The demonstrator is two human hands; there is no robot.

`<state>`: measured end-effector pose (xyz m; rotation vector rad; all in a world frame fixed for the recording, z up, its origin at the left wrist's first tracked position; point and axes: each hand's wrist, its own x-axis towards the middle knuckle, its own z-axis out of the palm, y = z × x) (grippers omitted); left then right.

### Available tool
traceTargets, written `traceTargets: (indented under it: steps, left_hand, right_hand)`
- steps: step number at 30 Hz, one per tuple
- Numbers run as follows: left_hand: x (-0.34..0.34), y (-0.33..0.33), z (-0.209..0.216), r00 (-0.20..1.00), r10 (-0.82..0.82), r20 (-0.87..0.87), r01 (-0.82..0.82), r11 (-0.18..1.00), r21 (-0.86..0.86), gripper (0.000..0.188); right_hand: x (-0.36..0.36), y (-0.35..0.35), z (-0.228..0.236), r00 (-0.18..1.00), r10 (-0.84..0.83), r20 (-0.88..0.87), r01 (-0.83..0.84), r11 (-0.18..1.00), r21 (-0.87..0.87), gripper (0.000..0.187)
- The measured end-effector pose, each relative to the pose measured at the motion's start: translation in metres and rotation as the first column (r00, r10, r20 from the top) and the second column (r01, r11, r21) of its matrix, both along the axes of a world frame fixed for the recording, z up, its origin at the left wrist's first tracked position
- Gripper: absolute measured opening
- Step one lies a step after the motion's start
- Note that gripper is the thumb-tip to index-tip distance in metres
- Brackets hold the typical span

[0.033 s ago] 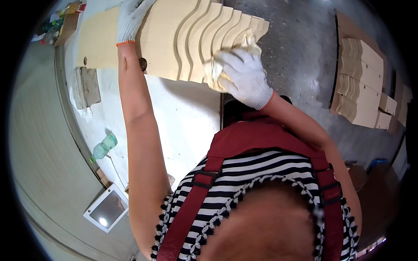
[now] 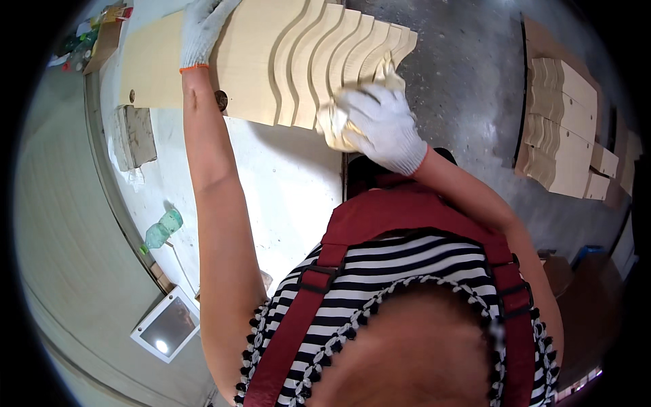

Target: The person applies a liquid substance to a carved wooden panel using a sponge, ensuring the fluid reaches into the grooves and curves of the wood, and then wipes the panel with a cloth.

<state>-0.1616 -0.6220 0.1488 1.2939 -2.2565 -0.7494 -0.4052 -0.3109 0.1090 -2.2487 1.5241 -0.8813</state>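
A fanned stack of pale wooden boards (image 2: 247, 68) with wavy ends lies across the top of the view. My left hand (image 2: 207, 30), in a white knit glove with an orange cuff, rests on the boards at upper left; its fingers are stretched, their tips cut off by the frame. A crumpled cream cloth (image 2: 333, 129) is bunched under my right hand (image 2: 381, 122), also in a white glove. My right fingers are curled over it, pressing it against the stepped board ends near the front corner. The palm side and the cloth's middle are hidden.
Beneath the boards is a white tabletop (image 2: 298, 183) with a worn block (image 2: 135, 136) and a green plastic bottle (image 2: 163, 229) lying at left. A white-framed panel (image 2: 167, 324) sits at lower left. More wavy boards (image 2: 569, 136) are stacked at far right on the grey floor (image 2: 468, 95).
My right hand and the cloth have shifted very slightly downward along the board ends. My left hand stays almost where it was on the boards.
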Motion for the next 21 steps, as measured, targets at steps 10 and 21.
traceTargets:
  steps: [10, 21]
  left_hand:
    - [0.002, 0.002, 0.001, 0.997, 0.081, 0.007, -0.081, 0.996, 0.043, 0.043]
    - [-0.005, 0.006, 0.009, 0.998, 0.052, 0.042, -0.054, 0.998, 0.040, 0.044]
  right_hand:
    - [-0.093, -0.072, 0.006, 0.968, -0.223, 0.116, 0.235, 0.967, -0.102, 0.026]
    - [0.002, -0.020, -0.015, 0.959, -0.229, -0.165, 0.203, 0.966, -0.162, 0.033]
